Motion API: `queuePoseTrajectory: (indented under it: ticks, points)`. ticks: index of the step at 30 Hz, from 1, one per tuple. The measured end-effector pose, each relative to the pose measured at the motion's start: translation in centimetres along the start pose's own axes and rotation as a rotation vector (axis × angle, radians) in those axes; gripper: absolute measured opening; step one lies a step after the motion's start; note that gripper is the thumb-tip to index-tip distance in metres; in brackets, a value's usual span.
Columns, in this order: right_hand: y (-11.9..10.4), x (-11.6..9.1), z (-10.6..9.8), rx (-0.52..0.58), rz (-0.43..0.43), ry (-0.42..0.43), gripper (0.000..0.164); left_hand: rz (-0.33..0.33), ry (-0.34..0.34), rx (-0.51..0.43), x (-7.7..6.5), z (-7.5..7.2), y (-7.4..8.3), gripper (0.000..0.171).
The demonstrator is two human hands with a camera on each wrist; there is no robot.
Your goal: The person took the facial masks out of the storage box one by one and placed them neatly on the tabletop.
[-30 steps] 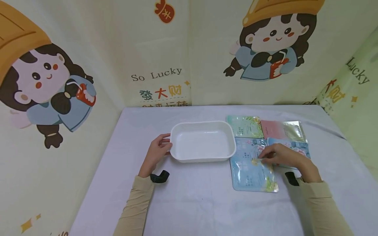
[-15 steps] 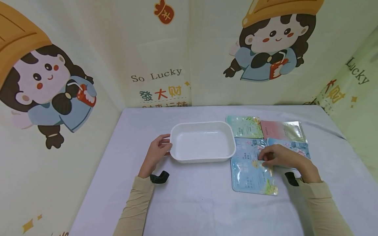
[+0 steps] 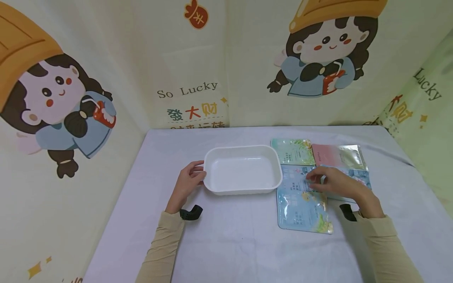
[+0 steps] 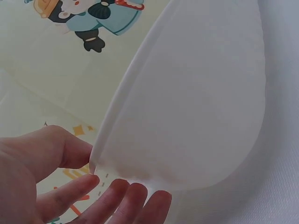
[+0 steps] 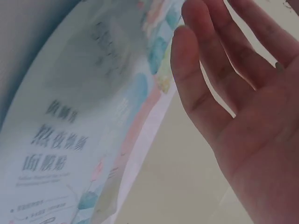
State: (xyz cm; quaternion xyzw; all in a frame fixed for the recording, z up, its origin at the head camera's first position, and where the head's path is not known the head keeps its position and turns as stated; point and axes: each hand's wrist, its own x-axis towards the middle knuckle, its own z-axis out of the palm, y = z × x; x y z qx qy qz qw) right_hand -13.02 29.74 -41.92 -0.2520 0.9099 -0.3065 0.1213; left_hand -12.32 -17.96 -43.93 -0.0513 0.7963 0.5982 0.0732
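A white rectangular tray (image 3: 242, 171) stands mid-table. At its left end is my left hand (image 3: 186, 181), thumb and fingertips right at the rim and outer wall in the left wrist view. My right hand (image 3: 332, 181) hovers over the blue sheet mask packets, fingers loosely bent and holding nothing. Beneath it lie an upper blue packet (image 3: 291, 179) and a lower blue packet (image 3: 301, 214) overlapping it. Another blue packet (image 3: 361, 177) is partly hidden by this hand. Close up in the right wrist view, a printed mask packet (image 5: 60, 140) lies beside the fingers (image 5: 187, 60).
Behind the blue packets are a green packet (image 3: 291, 152), near the tray's right end, and a pink and silver packet (image 3: 327, 155). A white cloth covers the table (image 3: 230, 243). Printed curtains (image 3: 247, 59) hang at its back and sides.
The lower blue packet's near edge has shifted slightly toward me. My right hand has let go of it and moved a little up and left. The left hand has stayed at the tray.
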Motion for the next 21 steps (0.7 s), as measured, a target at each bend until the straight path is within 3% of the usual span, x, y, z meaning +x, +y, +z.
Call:
queuePoseTrajectory:
  ticks: [11,21]
  points:
    - [-2.0,1.0,-0.6,-0.077,-0.014,0.159,0.030,0.068,0.094,-0.009,-0.4,-0.6,0.7,0.042]
    - [-4.8,1.9,-0.8,-0.131,-0.071,0.288,0.036,0.167,0.212,0.082,-1.3,-0.8,2.1,0.033]
